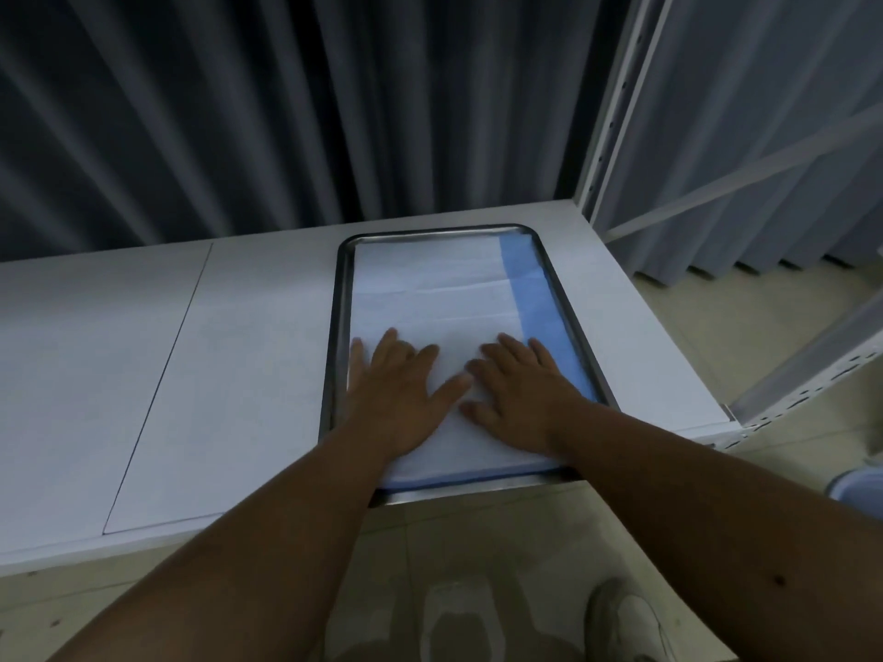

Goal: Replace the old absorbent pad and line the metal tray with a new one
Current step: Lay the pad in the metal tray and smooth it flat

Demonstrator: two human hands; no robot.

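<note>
1. The pad (430,289) lies inside the tray (564,274) on the table (239,351), white side up.
2. The left hand (401,389) and right hand (516,394) press it flat, fingers spread, gripping nothing.
3. This looks like the smoothing step; next, I judge, tuck the blue edge on the right.

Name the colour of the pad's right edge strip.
Blue strip on a white pad; head view.

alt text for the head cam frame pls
Both hands, left hand and right hand, press flat on a white absorbent pad with a blue edge, lying in a metal tray on a white table. Dark curtains hang behind.
</note>
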